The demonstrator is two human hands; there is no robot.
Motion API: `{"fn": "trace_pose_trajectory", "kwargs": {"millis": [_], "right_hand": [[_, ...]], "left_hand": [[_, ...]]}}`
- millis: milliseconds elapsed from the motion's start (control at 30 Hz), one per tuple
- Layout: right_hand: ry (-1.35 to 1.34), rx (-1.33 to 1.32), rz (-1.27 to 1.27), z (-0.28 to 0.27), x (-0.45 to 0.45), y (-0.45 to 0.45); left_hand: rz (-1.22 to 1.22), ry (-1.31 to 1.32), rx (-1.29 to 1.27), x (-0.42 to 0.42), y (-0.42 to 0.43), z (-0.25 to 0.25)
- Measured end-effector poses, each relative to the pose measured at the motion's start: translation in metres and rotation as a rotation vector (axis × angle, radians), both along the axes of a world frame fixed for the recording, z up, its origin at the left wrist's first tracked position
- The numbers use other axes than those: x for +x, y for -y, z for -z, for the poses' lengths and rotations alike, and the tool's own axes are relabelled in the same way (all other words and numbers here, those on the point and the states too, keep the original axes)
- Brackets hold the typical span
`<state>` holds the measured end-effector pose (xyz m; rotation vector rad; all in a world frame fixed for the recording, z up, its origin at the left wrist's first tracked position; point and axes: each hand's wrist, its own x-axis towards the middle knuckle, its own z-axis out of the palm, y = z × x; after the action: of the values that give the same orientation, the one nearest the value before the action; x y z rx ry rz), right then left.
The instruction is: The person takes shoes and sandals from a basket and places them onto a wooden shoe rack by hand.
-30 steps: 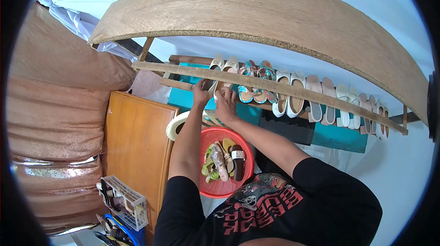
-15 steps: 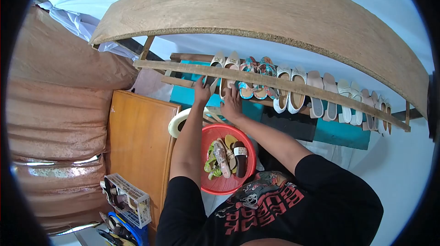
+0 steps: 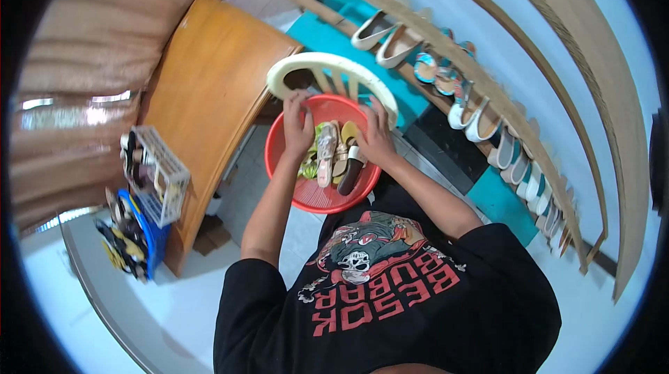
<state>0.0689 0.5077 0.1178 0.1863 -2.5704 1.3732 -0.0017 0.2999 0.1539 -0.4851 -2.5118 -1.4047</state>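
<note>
Hands work together at the red basin in the head view, the only view: the left hand (image 3: 300, 127) comes over its left side and the right hand (image 3: 376, 138) over its right, with the fingers reaching toward the far rim. The red basin (image 3: 315, 197) sits between and just below them, spreading back toward the body. Between the hands lie loose sandals: green ones (image 3: 309, 169) nearest the left hand, a pale clear-strapped sandal (image 3: 325, 158) in the middle, and a dark brown slide (image 3: 350, 177) with a white strap on the right hand's side. To handle the basin well, matching pressure from the 2 sides would probably serve best, keeping the rim level so the sandals do not slide into a heap; thumbs are better kept off the straps, and the right hand seems to need more care, since the brown slide lies so near it. The left hand is partly curled, thumb apart from the fingers, at the rim; the right hand is loosely bent with its fingers parted. Whether either grips the rim firmly, or the right thumb touches the slide, is not clear. Just beyond the fingertips curves a cream chair back (image 3: 333, 62), so knuckles could knock it. Farther off, beyond the right hand, white flats (image 3: 399, 45) stand on a rack.
</note>
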Motion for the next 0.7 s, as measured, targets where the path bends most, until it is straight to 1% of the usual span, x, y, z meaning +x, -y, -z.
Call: {"fn": "trace_pose_trajectory", "kwargs": {"millis": [33, 67, 133, 167, 200, 233, 267, 300, 333, 367, 400, 433, 467, 533, 600, 633, 667, 700], "right_hand": [[0.066, 0.067, -0.066, 0.010, 0.015, 0.001], [0.134, 0.135, -0.132, 0.024, 0.031, 0.001], [0.372, 0.099, -0.305, 0.068, 0.061, -0.005], [0.531, 0.124, -0.398, 0.100, 0.077, -0.009], [0.687, 0.158, -0.485, 0.129, 0.093, -0.014], [0.695, 0.174, -0.510, 0.153, 0.104, -0.020], [0.672, 0.175, -0.654, 0.173, 0.116, -0.027], [0.647, 0.176, -0.789, 0.182, 0.124, -0.032], [0.648, 0.197, -0.790, 0.176, 0.119, -0.029], [0.761, 0.267, -0.778, 0.172, 0.109, -0.022], [0.877, 0.334, -0.760, 0.168, 0.106, -0.015], [0.725, 0.314, -0.582, 0.168, 0.111, -0.009], [0.731, 0.328, -0.579, 0.167, 0.113, -0.005], [0.709, 0.261, -0.441, 0.169, 0.107, 0.005], [0.674, 0.309, -0.449, 0.168, 0.108, 0.015], [0.770, 0.374, -0.394, 0.158, 0.113, 0.031], [0.870, 0.420, -0.322, 0.151, 0.118, 0.040], [0.867, 0.423, -0.315, 0.156, 0.125, 0.048]], "left_hand": [[-0.014, 0.116, 0.032, 0.021, 0.019, 0.015], [-0.028, 0.235, 0.068, 0.045, 0.040, 0.041], [-0.086, 0.458, 0.088, 0.104, 0.088, 0.118], [-0.136, 0.663, 0.121, 0.141, 0.112, 0.163], [-0.180, 0.863, 0.162, 0.178, 0.131, 0.196], [-0.201, 1.083, -0.033, 0.211, 0.145, 0.211], [-0.207, 1.297, -0.231, 0.243, 0.154, 0.217], [-0.209, 1.301, -0.208, 0.271, 0.155, 0.216], [-0.168, 1.066, -0.179, 0.292, 0.155, 0.212], [-0.127, 0.831, -0.151, 0.303, 0.155, 0.212], [-0.120, 0.830, -0.134, 0.304, 0.151, 0.206], [-0.135, 0.779, -0.108, 0.305, 0.147, 0.200], [-0.154, 0.731, -0.083, 0.306, 0.143, 0.193], [-0.182, 0.705, -0.076, 0.305, 0.146, 0.195], [-0.190, 0.790, -0.027, 0.300, 0.151, 0.196], [-0.102, 0.793, -0.126, 0.296, 0.161, 0.196], [-0.103, 0.792, -0.120, 0.292, 0.167, 0.195], [-0.045, 0.817, -0.064, 0.291, 0.174, 0.205]]}}
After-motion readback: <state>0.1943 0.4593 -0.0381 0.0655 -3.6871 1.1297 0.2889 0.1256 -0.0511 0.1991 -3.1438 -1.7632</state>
